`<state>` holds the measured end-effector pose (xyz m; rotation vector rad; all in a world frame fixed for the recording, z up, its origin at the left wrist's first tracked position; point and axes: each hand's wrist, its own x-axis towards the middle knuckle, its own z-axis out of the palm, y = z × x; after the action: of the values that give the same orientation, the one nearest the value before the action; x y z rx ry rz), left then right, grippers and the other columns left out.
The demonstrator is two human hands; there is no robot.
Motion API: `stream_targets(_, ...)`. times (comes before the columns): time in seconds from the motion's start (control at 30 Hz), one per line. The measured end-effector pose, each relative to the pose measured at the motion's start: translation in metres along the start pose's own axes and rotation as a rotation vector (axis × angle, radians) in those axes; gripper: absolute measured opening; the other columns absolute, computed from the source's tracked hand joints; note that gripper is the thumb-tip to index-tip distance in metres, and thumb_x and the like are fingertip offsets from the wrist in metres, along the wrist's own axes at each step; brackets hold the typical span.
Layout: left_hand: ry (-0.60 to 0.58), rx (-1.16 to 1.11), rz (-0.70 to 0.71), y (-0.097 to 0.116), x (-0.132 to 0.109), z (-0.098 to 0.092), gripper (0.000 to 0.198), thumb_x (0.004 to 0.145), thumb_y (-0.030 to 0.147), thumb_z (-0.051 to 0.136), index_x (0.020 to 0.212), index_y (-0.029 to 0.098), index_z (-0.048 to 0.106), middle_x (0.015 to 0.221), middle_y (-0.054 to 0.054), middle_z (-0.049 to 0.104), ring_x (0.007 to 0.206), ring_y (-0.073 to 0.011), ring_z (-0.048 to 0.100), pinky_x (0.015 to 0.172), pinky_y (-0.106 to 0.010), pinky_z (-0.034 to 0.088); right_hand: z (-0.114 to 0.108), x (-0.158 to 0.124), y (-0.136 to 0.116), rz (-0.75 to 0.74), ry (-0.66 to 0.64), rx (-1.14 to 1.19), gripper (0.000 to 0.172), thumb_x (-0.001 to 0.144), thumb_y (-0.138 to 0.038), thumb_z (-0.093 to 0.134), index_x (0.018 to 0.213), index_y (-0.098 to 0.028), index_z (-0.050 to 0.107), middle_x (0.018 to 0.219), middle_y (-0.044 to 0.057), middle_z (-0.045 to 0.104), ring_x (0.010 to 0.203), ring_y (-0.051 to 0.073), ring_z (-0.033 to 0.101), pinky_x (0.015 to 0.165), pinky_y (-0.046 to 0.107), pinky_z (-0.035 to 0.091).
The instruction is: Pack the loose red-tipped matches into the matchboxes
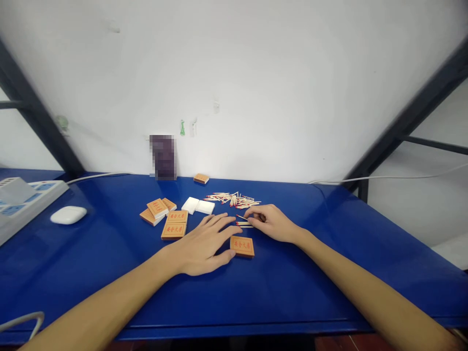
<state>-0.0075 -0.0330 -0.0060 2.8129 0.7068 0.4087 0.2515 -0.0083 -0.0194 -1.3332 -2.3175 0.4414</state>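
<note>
Blue tabletop (285,292) underlies the left hand (204,246) (splayed).

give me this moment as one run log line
left hand: spread beside orange matchbox | right hand: holding red-headed match | beyond: loose match pile

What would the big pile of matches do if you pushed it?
The pile of matches would probably spread apart, because it lies loose and crisscrossed on the table. Each stick looks thin, so it's likely very light. The sticks look straight, so they're probably stiff, but being so skinny, one might snap if bent.
</note>
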Motion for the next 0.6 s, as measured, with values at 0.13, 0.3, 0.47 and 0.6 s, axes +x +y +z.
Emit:
stream_targets(0.13, 0.175, 0.023, -0.017, 0.0, 0.004, 0.001, 0.034, 0.095, 0.026, 0.045, 0.128, 0.023, 0.051, 0.124, -0.008, 0.054, 0.114, -0.0241, 0.05, 0.1, -0.043, 0.04, -0.001, -0.001, -0.003, -0.014, -0.019, -0.013, 0.016, 0.089, -0.029, 0.054, 0.093, -0.021, 0.066, 0.057, -0.006, 0.046, 0.053, 0.01, 0.04, 0.055, 0.024, 0.027)
stream_targets(0.3, 0.346, 0.092, -0.112, -0.009, 0.006, 0.01, 0.032, 0.09, 0.012, 0.043, 0.116, 0.021, 0.059, 0.107, -0.007, 0.055, 0.102, -0.0232, 0.051, 0.09, -0.043, 0.044, -0.002, -0.002, -0.005, -0.016, -0.028, -0.014, 0.019, 0.087, -0.037, 0.059, 0.093, -0.021, 0.066, 0.057, -0.006, 0.042, 0.051, 0.01, 0.038, 0.053, 0.024, 0.027)
stream_targets(0.47, 0.366, 0.007, -0.107, -0.02, 0.006, 0.013, 0.035, 0.088, 0.003, 0.039, 0.109, 0.02, 0.063, 0.104, -0.007, 0.055, 0.093, -0.0182, 0.056, 0.082, -0.035, 0.05, 0.0, -0.002, -0.005, -0.034, -0.017, -0.022, 0.021, 0.087, -0.042, 0.06, 0.091, -0.022, 0.066, 0.056, -0.006, 0.041, 0.051, 0.01, 0.037, 0.052, 0.024, 0.027)
stream_targets(0.6, 0.374, 0.074, -0.149, -0.026, 0.006, 0.004, 0.022, 0.095, 0.018, 0.043, 0.105, 0.02, 0.063, 0.103, -0.005, 0.06, 0.09, -0.0174, 0.06, 0.082, -0.034, 0.051, 0.0, -0.001, -0.008, -0.02, -0.017, -0.01, 0.026, 0.09, -0.045, 0.055, 0.084, -0.022, 0.065, 0.055, -0.005, 0.041, 0.05, 0.01, 0.037, 0.051, 0.024, 0.027)
